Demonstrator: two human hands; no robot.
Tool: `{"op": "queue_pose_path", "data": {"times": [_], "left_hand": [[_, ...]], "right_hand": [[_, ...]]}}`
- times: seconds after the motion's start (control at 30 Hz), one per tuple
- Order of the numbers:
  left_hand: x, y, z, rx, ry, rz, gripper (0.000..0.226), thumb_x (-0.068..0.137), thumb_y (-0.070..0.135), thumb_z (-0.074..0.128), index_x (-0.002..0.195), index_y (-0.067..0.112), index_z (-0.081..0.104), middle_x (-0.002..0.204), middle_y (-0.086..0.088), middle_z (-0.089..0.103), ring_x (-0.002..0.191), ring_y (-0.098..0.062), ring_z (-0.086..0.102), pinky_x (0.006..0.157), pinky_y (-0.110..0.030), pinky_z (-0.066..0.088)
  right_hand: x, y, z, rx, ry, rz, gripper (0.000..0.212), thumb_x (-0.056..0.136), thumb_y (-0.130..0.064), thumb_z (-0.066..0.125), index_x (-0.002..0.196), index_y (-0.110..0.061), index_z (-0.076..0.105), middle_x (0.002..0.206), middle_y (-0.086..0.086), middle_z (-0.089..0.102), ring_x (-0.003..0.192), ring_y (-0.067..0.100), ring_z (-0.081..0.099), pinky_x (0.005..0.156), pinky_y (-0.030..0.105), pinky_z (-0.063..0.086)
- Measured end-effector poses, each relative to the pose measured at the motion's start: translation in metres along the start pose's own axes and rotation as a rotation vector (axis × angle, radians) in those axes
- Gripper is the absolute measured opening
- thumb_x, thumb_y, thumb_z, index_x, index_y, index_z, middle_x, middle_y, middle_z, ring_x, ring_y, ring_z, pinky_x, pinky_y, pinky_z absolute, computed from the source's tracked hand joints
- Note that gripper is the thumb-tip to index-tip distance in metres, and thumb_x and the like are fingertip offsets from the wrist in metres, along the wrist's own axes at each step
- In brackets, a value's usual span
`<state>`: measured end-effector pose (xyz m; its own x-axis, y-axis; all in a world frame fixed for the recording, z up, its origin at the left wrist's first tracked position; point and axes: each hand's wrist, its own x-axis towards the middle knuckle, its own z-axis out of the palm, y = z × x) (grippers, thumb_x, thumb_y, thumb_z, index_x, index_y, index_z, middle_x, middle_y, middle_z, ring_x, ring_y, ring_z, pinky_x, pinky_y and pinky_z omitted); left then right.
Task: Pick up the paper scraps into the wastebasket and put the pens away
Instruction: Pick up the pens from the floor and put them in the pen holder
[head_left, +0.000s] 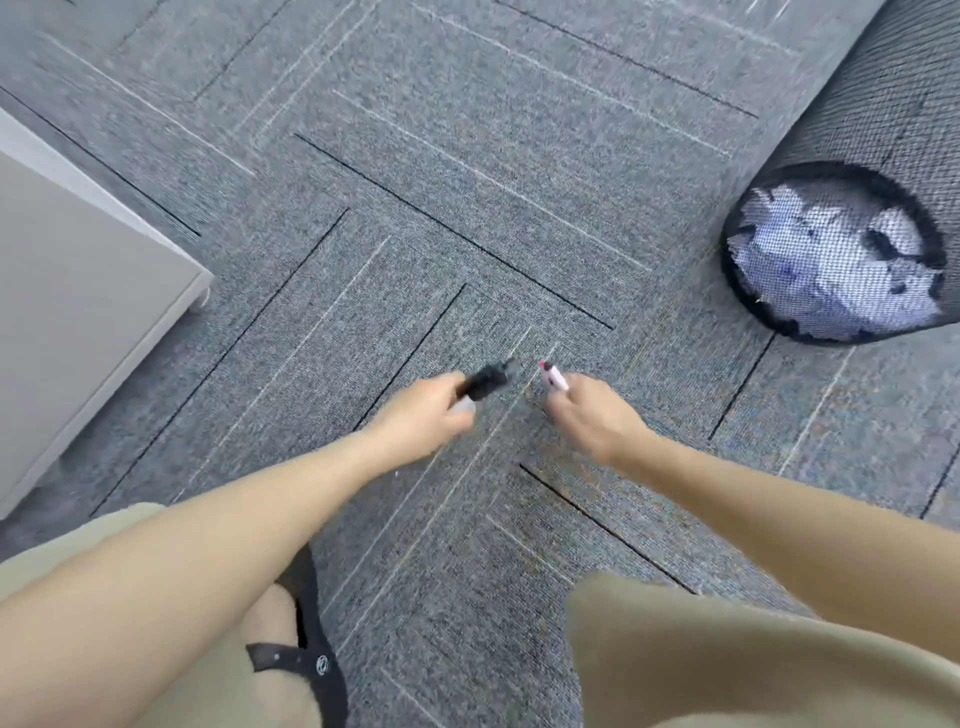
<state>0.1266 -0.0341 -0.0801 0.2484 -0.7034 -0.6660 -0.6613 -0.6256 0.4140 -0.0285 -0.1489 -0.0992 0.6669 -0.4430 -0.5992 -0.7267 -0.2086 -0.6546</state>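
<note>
Nearest the camera: khaki shorts (753, 665) over both knees, cut off by the bottom edge, and a black strapped sandal (311, 660) on the foot btwn the left arm and left knee; its toe end is hidden behind the knee. Both bare forearms reach fwd over the grey patterned carpet tile floor (467, 182).

Left hand (426, 413) is curled round a black marker pen w/ a white barrel (480, 384); the black end sticks out past the fingers, the white part shows under the knuckles, the rest is hidden in the fist. Motion blur, so the exact finger lay is hard to make out. Right hand (592, 415) pinches a white pen w/ a pink-red cap (553, 375); only the capped end pokes out above the fingers, the barrel is covered by the hand. The two pen tips point toward each other, near but apart. Can't tell if either hand touches the carpet.

Left side: a light grey cabinet w/ a rounded bottom corner (78, 312), cut off by the left edge, stands well apart from the hands.

Far right: a black wire-mesh wastebasket (883, 130), seen from an odd angle, its top cut off by the frame. White crumpled paper scraps (831, 260) show thru the mesh at its base, shapes blurred by the weave. Basket is well apart from the right hand, w/ open carpet btwn them.

Beyond the hands bare carpet runs to the top edge, w/ room fwd and btwn cabinet and basket.
</note>
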Motion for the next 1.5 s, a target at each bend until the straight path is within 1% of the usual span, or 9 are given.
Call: {"op": "queue_pose_path", "data": {"times": [0.17, 0.3, 0.43, 0.57, 0.73, 0.9, 1.03, 1.17, 1.5], "left_hand": [[0.042, 0.078, -0.044, -0.564, 0.148, -0.012, 0.020, 0.092, 0.017, 0.047, 0.073, 0.022, 0.044, 0.057, 0.000, 0.051, 0.042, -0.011, 0.048, 0.043, -0.023, 0.042], [0.028, 0.162, -0.091, -0.546, 0.168, 0.177, 0.015, 0.093, 0.023, 0.048, 0.081, 0.016, 0.055, 0.055, 0.003, 0.052, 0.045, -0.016, 0.049, 0.034, -0.014, 0.035], [-0.044, 0.221, -0.156, -0.485, 0.091, 0.289, 0.005, 0.091, 0.014, 0.046, 0.089, 0.018, 0.048, 0.059, 0.003, 0.051, 0.048, -0.016, 0.048, 0.039, -0.019, 0.037], [-0.120, 0.250, -0.227, -0.444, 0.109, 0.300, 0.030, 0.089, 0.009, 0.046, 0.113, 0.014, 0.030, 0.066, 0.002, 0.050, 0.051, -0.014, 0.049, 0.045, -0.026, 0.036], [-0.212, 0.252, -0.307, -0.423, 0.129, 0.168, 0.073, 0.093, 0.017, 0.043, 0.145, 0.032, -0.006, 0.067, 0.004, 0.053, 0.041, -0.004, 0.046, 0.037, -0.015, 0.032], [-0.327, 0.259, -0.400, -0.511, 0.235, 0.107, 0.055, 0.094, 0.022, 0.045, 0.139, 0.034, 0.017, 0.101, 0.000, 0.062, 0.062, -0.009, 0.056, 0.053, -0.025, 0.041], [-0.446, 0.285, -0.465, -0.596, 0.423, 0.018, 0.061, 0.094, 0.024, 0.047, 0.143, 0.038, 0.013, 0.123, 0.002, 0.059, 0.087, -0.016, 0.062, 0.070, -0.027, 0.048], [-0.561, 0.301, -0.495, -0.622, 0.616, 0.000, 0.047, 0.092, 0.025, 0.051, 0.135, 0.035, 0.033, 0.099, 0.003, 0.062, 0.080, -0.018, 0.058, 0.062, -0.023, 0.041], [-0.718, 0.214, -0.543, -0.717, 1.022, -0.184, 0.019, 0.095, 0.032, 0.046, 0.110, 0.020, 0.050, 0.088, 0.008, 0.059, 0.071, -0.009, 0.052, 0.054, -0.018, 0.034]], "right_hand": [[0.011, -0.034, -0.051, 0.922, 0.239, 0.197, 0.017, 0.092, -0.006, 0.040, 0.081, -0.012, 0.052, 0.058, -0.001, 0.044, 0.041, 0.007, 0.039, 0.043, 0.021, 0.035], [-0.021, -0.089, -0.109, 0.964, 0.482, 0.141, 0.042, 0.090, -0.050, 0.050, 0.068, -0.015, 0.050, 0.043, -0.004, 0.041, 0.035, 0.010, 0.036, 0.038, 0.020, 0.029], [-0.102, -0.158, -0.163, 0.872, 0.556, 0.181, 0.039, 0.083, -0.052, 0.059, 0.067, -0.018, 0.051, 0.048, -0.006, 0.042, 0.037, 0.007, 0.037, 0.034, 0.016, 0.028], [-0.162, -0.236, -0.210, 0.896, 0.488, 0.135, 0.030, 0.084, -0.036, 0.064, 0.063, -0.019, 0.050, 0.037, -0.012, 0.041, 0.029, 0.001, 0.036, 0.033, 0.013, 0.028], [-0.199, -0.334, -0.239, 0.921, 0.226, 0.144, 0.024, 0.084, -0.029, 0.060, 0.069, -0.013, 0.053, 0.040, -0.008, 0.043, 0.032, 0.005, 0.033, 0.036, 0.018, 0.025], [-0.263, -0.456, -0.269, 0.884, 0.117, 0.054, 0.029, 0.087, -0.020, 0.057, 0.059, -0.015, 0.049, 0.042, -0.004, 0.046, 0.032, 0.007, 0.035, 0.037, 0.019, 0.027], [-0.346, -0.558, -0.295, 0.794, 0.108, -0.115, 0.026, 0.088, -0.013, 0.057, 0.062, -0.014, 0.052, 0.039, -0.008, 0.050, 0.031, 0.004, 0.043, 0.033, 0.014, 0.034], [-0.419, -0.634, -0.302, 0.721, 0.069, -0.179, 0.021, 0.084, -0.015, 0.059, 0.064, -0.013, 0.052, 0.044, -0.007, 0.048, 0.041, 0.010, 0.041, 0.040, 0.021, 0.031], [-0.485, -0.799, -0.204, 0.730, -0.141, -0.119, 0.026, 0.081, -0.026, 0.066, 0.066, -0.012, 0.049, 0.049, -0.001, 0.040, 0.043, 0.012, 0.036, 0.046, 0.026, 0.030]]}}
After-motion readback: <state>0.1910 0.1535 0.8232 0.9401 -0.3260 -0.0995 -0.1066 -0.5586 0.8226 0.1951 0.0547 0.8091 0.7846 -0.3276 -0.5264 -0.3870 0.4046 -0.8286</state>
